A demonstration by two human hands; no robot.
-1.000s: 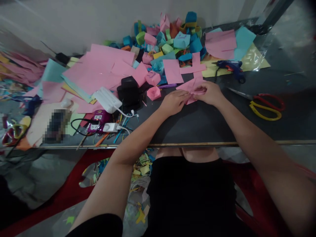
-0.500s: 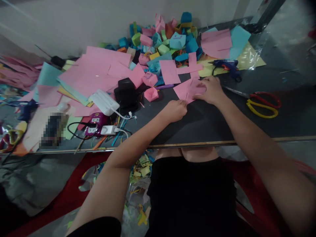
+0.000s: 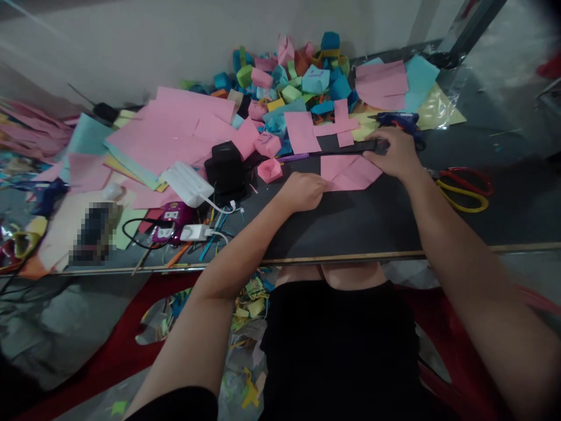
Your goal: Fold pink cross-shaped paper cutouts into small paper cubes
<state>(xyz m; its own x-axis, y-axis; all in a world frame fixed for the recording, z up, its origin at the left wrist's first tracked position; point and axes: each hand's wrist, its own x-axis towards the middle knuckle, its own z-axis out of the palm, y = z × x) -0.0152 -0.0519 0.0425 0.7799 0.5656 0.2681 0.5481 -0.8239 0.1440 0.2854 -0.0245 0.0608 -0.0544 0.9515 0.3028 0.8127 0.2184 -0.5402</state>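
A folded sheet of pink paper (image 3: 350, 173) lies on the dark tabletop between my hands, with slanting crease lines on it. My left hand (image 3: 305, 190) is closed on the sheet's left corner, its fingertips pinched together. At the opposite end, my right hand (image 3: 398, 153) has its thumb and forefinger apart, the thumb by the paper's upper right edge. Its other fingers are partly hidden. Just behind the sheet are a pink cross-shaped paper piece (image 3: 340, 124) and a flat pink piece (image 3: 302, 132). A purple pen (image 3: 293, 158) lies left of them.
Scissors with red and yellow handles (image 3: 464, 190) lie right of my right forearm. A blue glue gun (image 3: 407, 121) is behind that hand. Folded paper shapes (image 3: 291, 93) are heaped by the wall. Left are pink sheets (image 3: 175, 126), a white adapter (image 3: 188, 182) and a purple power socket (image 3: 173, 219).
The pink paper now lies flatter and wider, its right end farther right. My right hand has moved right and off the paper's middle; my left hand has shifted slightly left.
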